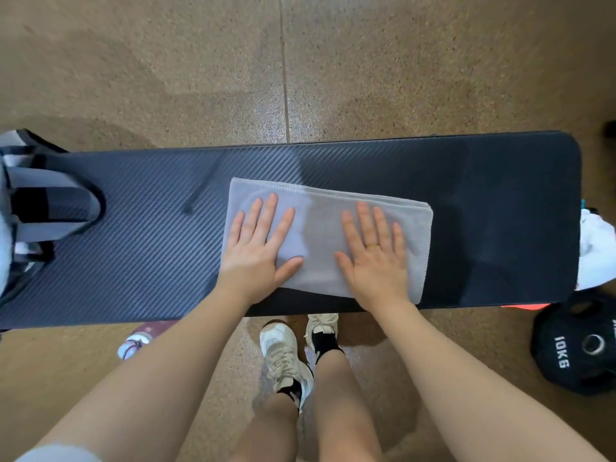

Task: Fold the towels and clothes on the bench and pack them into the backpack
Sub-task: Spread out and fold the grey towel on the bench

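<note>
both hands flat, fingers spread, left hand (258, 243) and right hand (375, 253) pressing folded grey towel (320, 228) near bench (150, 235) front edge.

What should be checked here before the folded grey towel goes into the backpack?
1. Towel folded flat on the bench: ok.
2. Left hand and right hand flat on towel, fingers straight: ok.
3. Towel edges lined up: ok at the right end, layers look stacked; the rest cannot tell.
4. Backpack within reach at the bench's left end: ok.
5. Backpack open with room inside: cannot tell.
6. Other clothes left: white cloth at the right end, unfolded: not ok.
</note>
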`<state>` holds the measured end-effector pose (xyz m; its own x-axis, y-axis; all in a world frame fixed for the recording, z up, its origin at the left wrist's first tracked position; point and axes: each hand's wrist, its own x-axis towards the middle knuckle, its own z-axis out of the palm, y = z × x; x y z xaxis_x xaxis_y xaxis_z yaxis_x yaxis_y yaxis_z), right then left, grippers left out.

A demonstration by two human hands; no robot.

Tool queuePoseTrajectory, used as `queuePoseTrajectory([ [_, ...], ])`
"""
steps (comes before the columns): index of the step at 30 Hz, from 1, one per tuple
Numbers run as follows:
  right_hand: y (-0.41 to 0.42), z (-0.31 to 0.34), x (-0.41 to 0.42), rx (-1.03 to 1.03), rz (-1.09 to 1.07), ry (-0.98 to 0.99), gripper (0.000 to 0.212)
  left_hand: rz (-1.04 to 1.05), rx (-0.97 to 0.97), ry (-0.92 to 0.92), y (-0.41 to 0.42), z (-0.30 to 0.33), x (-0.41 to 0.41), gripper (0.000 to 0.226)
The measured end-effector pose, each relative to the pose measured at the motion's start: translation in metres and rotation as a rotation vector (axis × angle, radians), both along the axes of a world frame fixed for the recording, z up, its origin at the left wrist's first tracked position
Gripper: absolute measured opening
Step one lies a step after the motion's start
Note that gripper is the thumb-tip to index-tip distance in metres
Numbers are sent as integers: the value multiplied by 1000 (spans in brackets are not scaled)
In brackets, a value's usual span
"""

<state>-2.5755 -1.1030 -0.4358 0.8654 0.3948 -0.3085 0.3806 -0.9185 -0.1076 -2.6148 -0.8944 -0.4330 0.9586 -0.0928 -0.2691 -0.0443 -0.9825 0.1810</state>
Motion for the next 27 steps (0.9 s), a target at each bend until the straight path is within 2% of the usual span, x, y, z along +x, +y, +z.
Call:
queuePoseTrajectory([
  [5,-64,18,-3,-83,-249,115,71,-13,68,95,-1,7,2,99],
  [8,-68,32,0,32,-394,232,67,18,75,134,-11,16,6,105],
  [10,-61,43,5,142,-538,208,64,35,33,138,-22,21,10,105],
  [14,-38,51,9,186,-926,190,54,-227,-10,106,-41,25,19,96],
  [16,-29,51,10,182,-1043,221,49,-303,-30,107,-49,20,20,93],
  [21,-26,53,16,356,-1114,362,29,-282,-55,71,-58,12,20,102],
  [24,-25,69,19,398,-988,291,18,-237,-87,123,-63,17,23,106],
  [26,-18,84,18,424,-877,263,16,-191,-161,175,-66,24,28,89],
  [27,-12,92,17,456,-830,271,16,-106,-300,220,-66,30,31,73],
])
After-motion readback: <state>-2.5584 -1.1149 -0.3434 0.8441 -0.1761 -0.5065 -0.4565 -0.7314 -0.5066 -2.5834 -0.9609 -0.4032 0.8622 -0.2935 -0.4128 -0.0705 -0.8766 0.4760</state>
